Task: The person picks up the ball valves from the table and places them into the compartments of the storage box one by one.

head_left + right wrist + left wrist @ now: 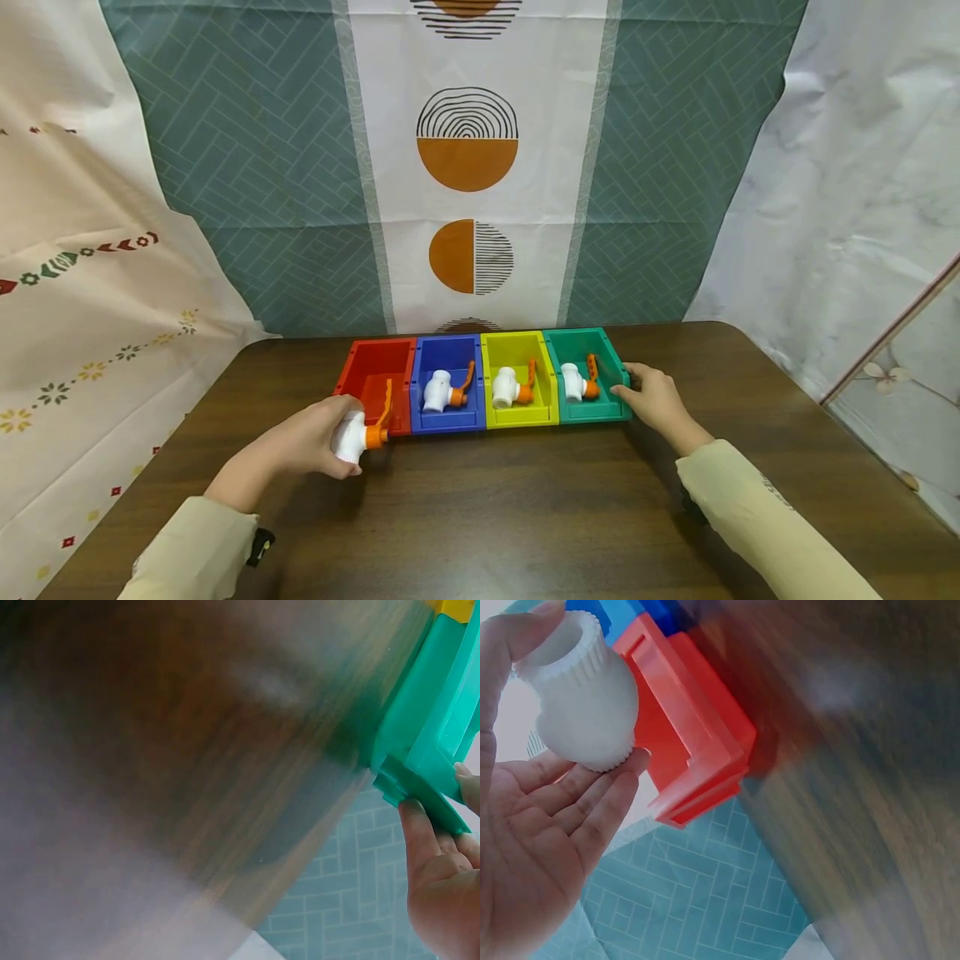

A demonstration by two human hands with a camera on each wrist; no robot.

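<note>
In the head view my left hand [311,433] grips a white plastic ball valve [348,437] with an orange lever, in front of the red bin [377,360]. The left wrist view shows thumb and fingers on opposite ends of the valve's body [589,712], its round opening facing up by the thumb. At the other end of the row, my right hand [662,402] pinches the right wall of the green bin [576,342], thumb inside and fingers outside. In that bin lies another white valve [573,383] with an orange lever.
Between the red and green bins stand a blue bin [447,346] and a yellow bin [512,343], joined in one row. Each has one similar valve in it. The dark wooden table [480,517] extends before them; a patterned cloth [300,250] hangs behind.
</note>
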